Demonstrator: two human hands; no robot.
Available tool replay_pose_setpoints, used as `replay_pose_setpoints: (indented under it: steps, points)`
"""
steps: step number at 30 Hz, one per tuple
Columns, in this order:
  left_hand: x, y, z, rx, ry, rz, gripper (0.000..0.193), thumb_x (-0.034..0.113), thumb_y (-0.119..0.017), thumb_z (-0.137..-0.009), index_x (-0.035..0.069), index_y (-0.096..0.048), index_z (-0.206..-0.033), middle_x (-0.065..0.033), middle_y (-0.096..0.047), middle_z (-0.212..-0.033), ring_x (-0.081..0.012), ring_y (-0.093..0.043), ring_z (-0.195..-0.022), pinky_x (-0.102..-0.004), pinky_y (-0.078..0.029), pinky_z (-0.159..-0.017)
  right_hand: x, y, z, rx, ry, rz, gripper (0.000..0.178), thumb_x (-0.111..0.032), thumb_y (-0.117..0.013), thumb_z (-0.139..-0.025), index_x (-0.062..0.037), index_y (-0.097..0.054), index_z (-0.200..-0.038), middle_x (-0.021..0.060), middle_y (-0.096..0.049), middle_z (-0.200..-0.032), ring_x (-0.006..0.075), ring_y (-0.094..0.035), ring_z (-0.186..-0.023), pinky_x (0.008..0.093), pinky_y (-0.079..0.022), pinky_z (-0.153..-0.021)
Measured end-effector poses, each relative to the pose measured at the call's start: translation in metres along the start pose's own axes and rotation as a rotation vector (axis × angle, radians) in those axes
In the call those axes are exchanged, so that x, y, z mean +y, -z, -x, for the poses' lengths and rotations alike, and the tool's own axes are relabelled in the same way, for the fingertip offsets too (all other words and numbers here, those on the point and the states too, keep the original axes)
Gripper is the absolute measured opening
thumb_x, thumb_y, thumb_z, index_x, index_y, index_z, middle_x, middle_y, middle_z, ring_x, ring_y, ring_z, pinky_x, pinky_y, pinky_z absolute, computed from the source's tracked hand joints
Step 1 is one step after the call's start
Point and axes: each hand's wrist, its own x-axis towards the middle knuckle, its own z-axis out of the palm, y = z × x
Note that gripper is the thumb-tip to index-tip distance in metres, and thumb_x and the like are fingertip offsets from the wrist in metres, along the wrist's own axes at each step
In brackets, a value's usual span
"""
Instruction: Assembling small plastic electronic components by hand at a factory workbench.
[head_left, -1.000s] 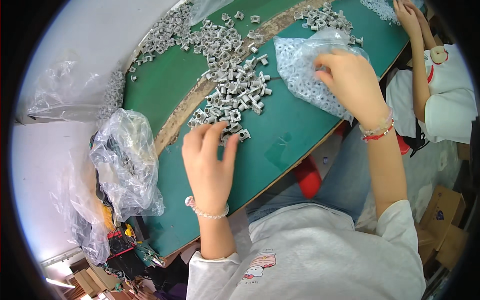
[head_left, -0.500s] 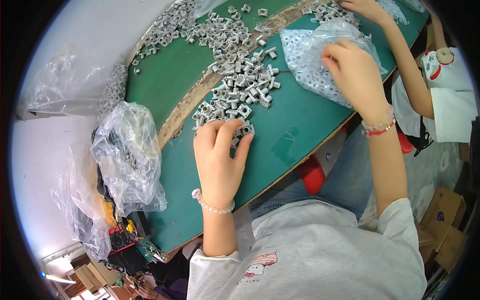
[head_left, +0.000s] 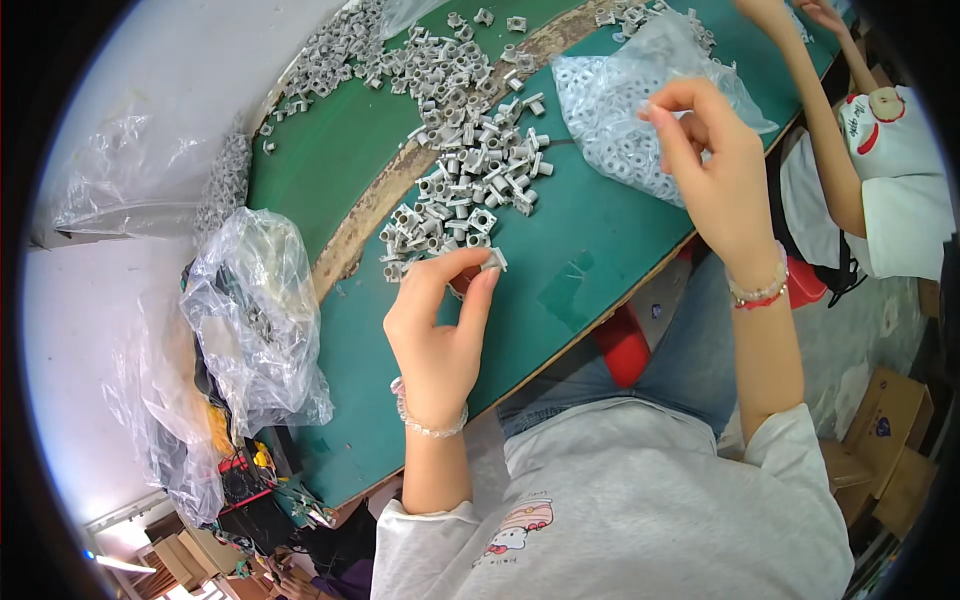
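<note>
My left hand is closed in a pinch on a small grey plastic fitting with a square flange. It is at the near end of a pile of similar grey fittings, which have short tubes and flat flanges. My right hand is raised above a clear plastic bag. Its thumb and forefinger pinch a small whitish piece, whose exact shape I cannot make out. Inside the bag are many small pale ring-shaped pieces.
Everything lies on a green table with a worn wooden strip across it. Crumpled clear bags hang at the left edge. Another person's arm reaches in at the right. Cardboard boxes stand lower right.
My left hand has drawn slightly back from the pile with a fitting between its fingertips. My right hand has lifted off the bag, a small whitish piece now showing at its fingertips.
</note>
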Motion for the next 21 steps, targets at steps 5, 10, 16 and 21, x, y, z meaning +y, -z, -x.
replay_pose_setpoints:
  steps: [5, 10, 16, 21]
  points:
    - [0.005, 0.005, 0.006, -0.047, 0.267, 0.55, 0.016, -0.002, -0.068, -0.082, -0.001, -0.063, -0.097, -0.0069, -0.067, -0.09, -0.0136, -0.063, -0.078, -0.0259, -0.05, -0.071, -0.039, -0.004, 0.019, -0.125, -0.226, -0.733, 0.013, -0.002, -0.063, -0.085, -0.0024, -0.06, -0.098, 0.0028, -0.062, -0.083, 0.005, -0.055, -0.061, 0.0199, -0.044, -0.054]
    - [0.0, 0.008, 0.01, -0.145, 0.363, 0.975, 0.018, -0.003, -0.065, -0.084, -0.002, -0.058, -0.101, -0.011, -0.067, -0.093, -0.0175, -0.066, -0.086, -0.0288, -0.054, -0.078, -0.049, -0.014, 0.042, -0.468, -0.436, -1.087, 0.014, -0.001, -0.066, -0.083, 0.0003, -0.063, -0.097, 0.0039, -0.064, -0.091, 0.0067, -0.057, -0.072, 0.0202, -0.047, -0.065]
    - [0.003, 0.003, 0.011, -0.194, 0.326, 1.068, 0.017, -0.005, -0.065, -0.084, -0.002, -0.056, -0.098, -0.0126, -0.067, -0.094, -0.0182, -0.065, -0.088, -0.0309, -0.054, -0.081, -0.053, -0.041, 0.063, -0.455, -0.295, -0.969, 0.012, -0.008, -0.069, -0.083, -0.0042, -0.065, -0.094, 0.001, -0.056, -0.096, 0.0071, -0.051, -0.079, 0.0218, -0.041, -0.068]
    - [0.002, -0.003, 0.016, -0.073, 0.087, 0.739, 0.021, -0.009, -0.066, -0.079, -0.001, -0.058, -0.096, -0.0135, -0.068, -0.094, -0.0215, -0.065, -0.088, -0.0334, -0.052, -0.081, -0.06, -0.044, 0.063, -0.398, -0.282, -0.939, 0.01, -0.011, -0.069, -0.082, -0.0061, -0.062, -0.088, 0.0021, -0.056, -0.102, 0.0108, -0.049, -0.094, 0.0258, -0.039, -0.076]
